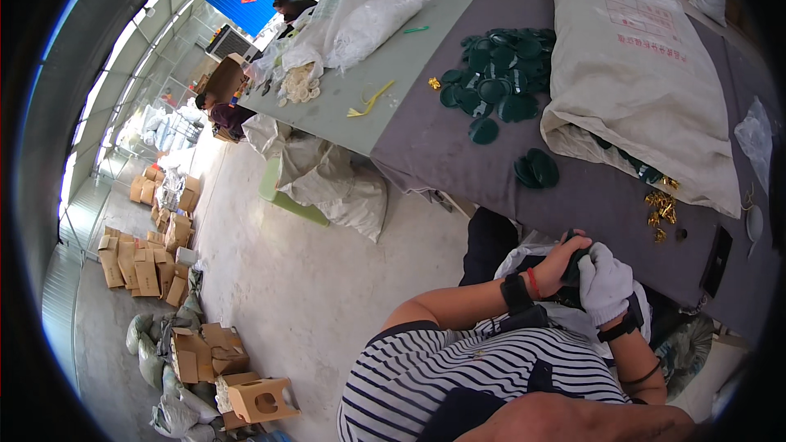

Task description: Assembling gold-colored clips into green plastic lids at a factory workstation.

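The long desk (pixel 458 139) carried a grey-purple felt-like cover on the near half and pale green board on the far half. On it lay a large off-white woven sack (pixel 639 74), coarse and slumped, with dark green pieces spilling from under its lower edge. Next in size was the heap of dark green, round, glossy plastic discs (pixel 495 82), loosely overlapped, with a separate pair (pixel 536 168) nearer the desk's edge. A small cluster of shiny gold metallic bits (pixel 661 211) sat at the sack's corner.

Below the desk edge, over the person's lap, the bare left hand (pixel 558 263) and the white knitted-gloved right hand (pixel 604 282) met around one small dark green piece (pixel 573 266). Both grips were closed on it, fingers curled tight, so most of it was hidden and its shape could not be told.

Judging from this, the smooth plastic could slip against the knitted glove and drop to the concrete floor (pixel 327 278), since the work was held off the desk. The loose discs near the edge could also slide off if the cover were tugged.
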The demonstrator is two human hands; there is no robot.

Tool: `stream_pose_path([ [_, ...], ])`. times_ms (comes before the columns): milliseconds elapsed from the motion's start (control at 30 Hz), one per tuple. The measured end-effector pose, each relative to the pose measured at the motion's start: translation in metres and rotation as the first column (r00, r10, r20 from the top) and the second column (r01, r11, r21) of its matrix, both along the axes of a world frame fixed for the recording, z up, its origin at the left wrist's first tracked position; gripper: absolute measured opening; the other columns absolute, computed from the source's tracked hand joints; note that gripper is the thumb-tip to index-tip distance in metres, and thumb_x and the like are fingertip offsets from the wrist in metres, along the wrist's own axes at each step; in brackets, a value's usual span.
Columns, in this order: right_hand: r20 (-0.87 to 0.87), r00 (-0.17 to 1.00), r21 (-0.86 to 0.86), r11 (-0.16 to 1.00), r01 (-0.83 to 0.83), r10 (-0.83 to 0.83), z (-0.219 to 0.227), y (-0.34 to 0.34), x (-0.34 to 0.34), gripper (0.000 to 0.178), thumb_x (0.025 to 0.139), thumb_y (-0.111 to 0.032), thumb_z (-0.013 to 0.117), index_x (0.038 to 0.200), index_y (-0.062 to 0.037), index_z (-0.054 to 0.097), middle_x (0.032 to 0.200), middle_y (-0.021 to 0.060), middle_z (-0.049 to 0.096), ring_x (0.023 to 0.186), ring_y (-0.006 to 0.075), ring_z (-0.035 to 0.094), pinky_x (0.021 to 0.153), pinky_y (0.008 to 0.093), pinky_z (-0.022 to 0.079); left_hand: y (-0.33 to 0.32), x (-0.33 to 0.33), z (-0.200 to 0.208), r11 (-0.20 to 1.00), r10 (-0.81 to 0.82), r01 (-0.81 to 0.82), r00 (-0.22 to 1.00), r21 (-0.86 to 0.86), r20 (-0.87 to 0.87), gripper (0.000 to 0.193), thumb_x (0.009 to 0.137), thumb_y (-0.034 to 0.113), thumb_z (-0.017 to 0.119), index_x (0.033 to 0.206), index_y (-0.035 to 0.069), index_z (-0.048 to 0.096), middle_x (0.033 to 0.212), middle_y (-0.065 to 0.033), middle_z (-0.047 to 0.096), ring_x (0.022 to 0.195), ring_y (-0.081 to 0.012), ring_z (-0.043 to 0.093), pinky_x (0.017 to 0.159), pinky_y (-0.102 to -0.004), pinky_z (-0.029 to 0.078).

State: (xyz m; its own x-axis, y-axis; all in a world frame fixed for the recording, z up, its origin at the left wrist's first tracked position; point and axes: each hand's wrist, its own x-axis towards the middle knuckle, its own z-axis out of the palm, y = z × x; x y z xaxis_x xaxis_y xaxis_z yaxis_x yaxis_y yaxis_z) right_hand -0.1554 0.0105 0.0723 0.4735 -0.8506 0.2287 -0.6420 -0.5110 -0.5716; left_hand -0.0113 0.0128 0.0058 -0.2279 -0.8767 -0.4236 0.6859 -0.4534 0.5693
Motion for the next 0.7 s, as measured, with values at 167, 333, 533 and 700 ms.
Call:
stream_pose_path([
  [167,0.210,0.964,0.052,0.986,0.158,-0.166,-0.066,-0.002,-0.003,0.028,0.104,-0.022,0.041,0.120,-0.0007,0.051,0.112,0.0208,0.063,0.100,0.0339,0.062,0.079,0.0408,0.049,0.003,-0.016,-0.002,0.825,0.387,0.006,0.723,-0.565,0.572,0.071,0.089,0.017,0.067,0.146,0.006,0.026,0.124,-0.0108,0.038,0.119,-0.0202,0.039,0.105,-0.0317,0.031],
  [333,0.474,0.620,0.852,0.502,-0.145,-0.625,-0.074,0.003,-0.003,0.035,0.107,-0.029,0.036,0.122,-0.0012,0.051,0.115,0.0130,0.061,0.103,0.0225,0.060,0.084,0.0366,0.049,0.014,0.003,-0.001,0.727,0.413,0.221,0.616,-0.650,0.671,0.079,0.085,0.018,0.070,0.148,0.003,0.023,0.126,-0.0128,0.038,0.122,-0.0214,0.038,0.108,-0.0337,0.029],
  [533,-0.146,0.976,-0.031,0.985,-0.168,0.162,0.014,0.024,-0.016,0.044,0.093,-0.035,0.061,0.117,0.0014,0.056,0.084,0.0173,0.062,0.069,0.0348,0.062,0.060,0.0440,0.049,0.007,0.022,0.010,0.974,-0.211,0.223,0.958,-0.040,0.192,0.053,0.090,0.023,0.065,0.136,0.012,0.039,0.114,-0.0036,0.048,0.111,-0.0137,0.047,0.099,-0.0288,0.039],
  [700,-0.421,0.889,-0.082,0.969,-0.233,0.179,0.020,0.020,-0.020,0.038,0.083,-0.035,0.070,0.094,-0.0009,0.060,0.083,0.0156,0.067,0.072,0.0342,0.066,0.064,0.0450,0.050,0.012,0.010,0.013,0.976,-0.206,0.216,0.949,-0.018,0.238,0.045,0.090,0.022,0.063,0.129,0.011,0.045,0.115,-0.0032,0.051,0.111,-0.0138,0.048,0.099,-0.0274,0.039],
])
